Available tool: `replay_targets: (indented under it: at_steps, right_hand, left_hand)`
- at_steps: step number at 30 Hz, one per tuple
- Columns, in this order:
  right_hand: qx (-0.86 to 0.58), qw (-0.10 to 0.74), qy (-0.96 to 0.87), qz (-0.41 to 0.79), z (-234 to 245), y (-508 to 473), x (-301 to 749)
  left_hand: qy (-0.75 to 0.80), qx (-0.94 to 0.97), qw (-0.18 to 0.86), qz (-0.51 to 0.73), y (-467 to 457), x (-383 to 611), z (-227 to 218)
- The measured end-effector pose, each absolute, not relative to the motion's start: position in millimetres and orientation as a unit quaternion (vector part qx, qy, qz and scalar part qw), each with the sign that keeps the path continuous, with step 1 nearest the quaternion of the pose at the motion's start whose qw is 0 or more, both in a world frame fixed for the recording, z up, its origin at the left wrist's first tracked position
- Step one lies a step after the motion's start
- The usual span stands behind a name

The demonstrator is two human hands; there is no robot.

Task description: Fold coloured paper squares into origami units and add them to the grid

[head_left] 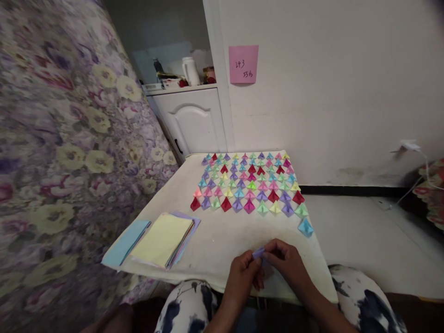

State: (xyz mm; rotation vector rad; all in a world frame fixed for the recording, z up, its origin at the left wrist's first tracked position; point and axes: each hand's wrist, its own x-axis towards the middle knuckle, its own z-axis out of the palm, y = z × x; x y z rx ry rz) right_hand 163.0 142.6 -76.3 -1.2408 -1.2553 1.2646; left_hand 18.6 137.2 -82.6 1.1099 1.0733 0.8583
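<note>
Between my two hands is a small piece of folded purple paper [258,253], held just above the near edge of the table. My left hand [243,272] pinches its left side between thumb and fingers. From the right, my right hand [285,260] grips the paper's other side with its fingertips. Beyond them, several rows of small folded paper pieces [249,205] in red, purple, green, pink, blue and yellow stand on the table. A blue folded piece [305,227] sits by itself at the right front of the rows.
On the pale tabletop [225,240], a stack of yellow and coloured paper sheets [163,238] lies at left beside blue sheets [130,240]. A floral curtain [83,138] hangs along the left. Behind stand a white cabinet [197,115] and a wall bearing a pink note [243,64].
</note>
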Motion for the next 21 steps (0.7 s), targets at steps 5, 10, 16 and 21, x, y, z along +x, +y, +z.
replay_targets:
  at_steps: [5, 10, 16, 21]
  right_hand:
    - [-0.510, 0.460, -0.512, 0.517, -80.3, 143.3, 162.5]
    - [-0.509, 0.459, -0.544, 0.484, -84.5, 144.9, 164.4]
    - [-0.507, 0.452, -0.576, 0.454, -83.0, 144.3, 164.0]
    - [-0.501, 0.461, -0.595, 0.428, -77.8, 141.9, 161.7]
  left_hand:
    - [0.489, 0.473, 0.623, 0.386, 137.7, 19.0, -79.0]
    - [0.489, 0.449, 0.641, 0.387, 138.7, 18.6, -79.2]
    - [0.480, 0.434, 0.660, 0.382, 138.0, 17.9, -78.1]
    - [0.478, 0.426, 0.671, 0.375, 137.1, 16.4, -77.6]
